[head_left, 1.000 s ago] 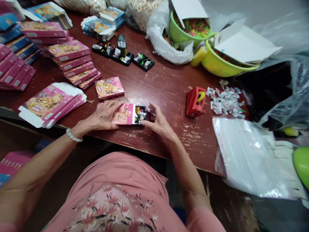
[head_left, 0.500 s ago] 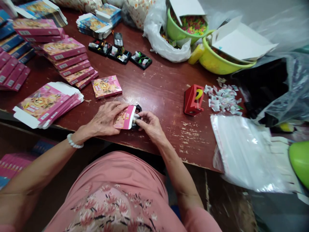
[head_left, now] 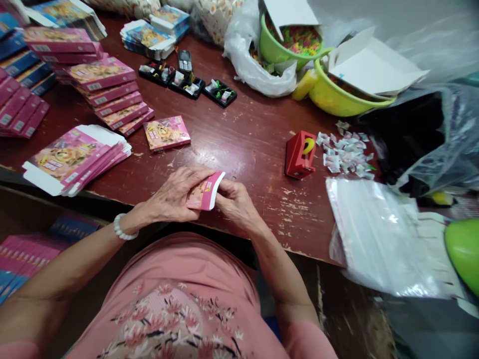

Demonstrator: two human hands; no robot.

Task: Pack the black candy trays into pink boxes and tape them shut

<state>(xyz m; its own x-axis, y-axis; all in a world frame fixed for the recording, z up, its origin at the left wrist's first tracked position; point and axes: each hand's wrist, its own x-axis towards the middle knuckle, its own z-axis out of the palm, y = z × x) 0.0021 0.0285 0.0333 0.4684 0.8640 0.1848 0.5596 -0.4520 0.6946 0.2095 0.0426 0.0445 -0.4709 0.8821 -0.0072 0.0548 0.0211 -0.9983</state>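
Pink cardboard is seen in the small box (head_left: 205, 192), which is held tilted just above the near edge of the wooden table (head_left: 254, 139). It is gripped from the left by the left hand (head_left: 174, 197), fingers closed on it, and its open white end is pinched by the right hand (head_left: 234, 202). A finished pink box (head_left: 166, 132) lies flat further back, and a red dispenser (head_left: 300, 154) stands to the right.

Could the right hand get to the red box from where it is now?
Probably yes. The right hand is on the pink box with the left hand, so it must let go first. The tabletop between it and the red box is bare.
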